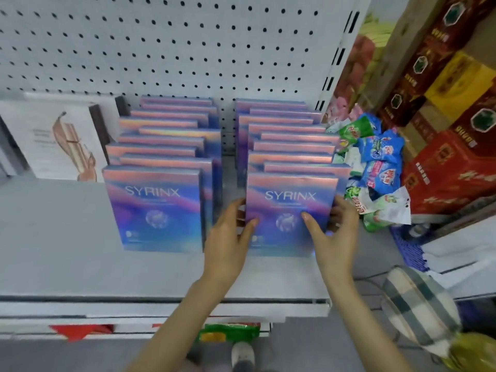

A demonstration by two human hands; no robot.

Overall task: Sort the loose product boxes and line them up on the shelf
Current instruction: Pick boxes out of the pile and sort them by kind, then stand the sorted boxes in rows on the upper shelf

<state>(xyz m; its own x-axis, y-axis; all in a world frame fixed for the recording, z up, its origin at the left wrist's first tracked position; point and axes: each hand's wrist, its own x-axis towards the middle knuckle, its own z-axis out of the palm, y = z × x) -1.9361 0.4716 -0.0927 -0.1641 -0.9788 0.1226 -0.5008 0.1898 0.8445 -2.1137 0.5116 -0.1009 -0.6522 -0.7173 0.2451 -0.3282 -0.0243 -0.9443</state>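
the front box (290, 210) of the right-hand row (287, 135) stands upright on the shelf (53, 251), face out, and both hands are on it. the left hand (228, 237) has its fingers (237, 208) curled round the box's left edge, thumb laid on the printed face. the right hand (335, 237) grips the right edge the same way, thumb on the front. the left-hand row (161, 135) of the same boxes stands near it with a gap between, and both run back to the pegboard (161, 36), a little staggered. i'd guess these are light, stiff cartons with a glossy, rather slippery wrap, so the two side edges look the sound place to hold; squeezing the flat face might dent it. loose packets (375, 162) lie heaped just right of the row.
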